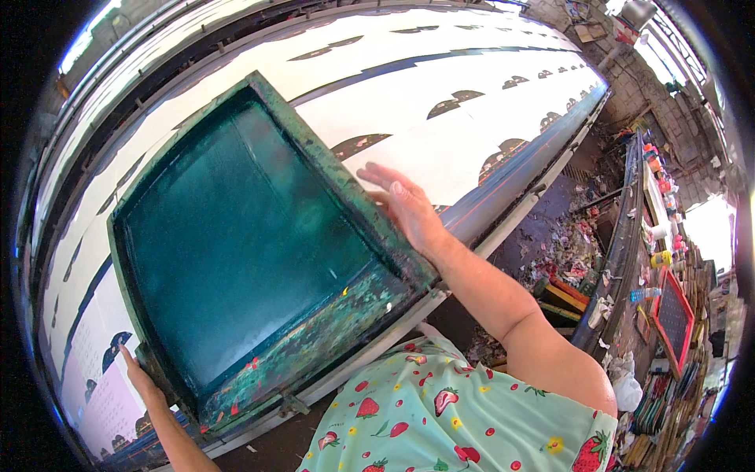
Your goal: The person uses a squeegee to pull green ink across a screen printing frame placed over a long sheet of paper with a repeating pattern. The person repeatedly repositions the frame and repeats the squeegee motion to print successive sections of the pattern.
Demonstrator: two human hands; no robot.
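Likely positioning green framed screen (244, 244) mid-picture, with open left hand (143, 382), lower left, open right hand (410, 209), centre; needs two-sided grip.

Red-framed panel (674, 317) near clear bottle (646, 294)

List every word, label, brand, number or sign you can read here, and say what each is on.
No text can be read clearly.
White sheet: faint rows that look like writing, by the left hand; too small to read.
Shirt: tiny marks among the strawberries, perhaps lettering; too small to read.
Bottle: any label is too small to read.
Green frame: paint stains, no lettering seen.
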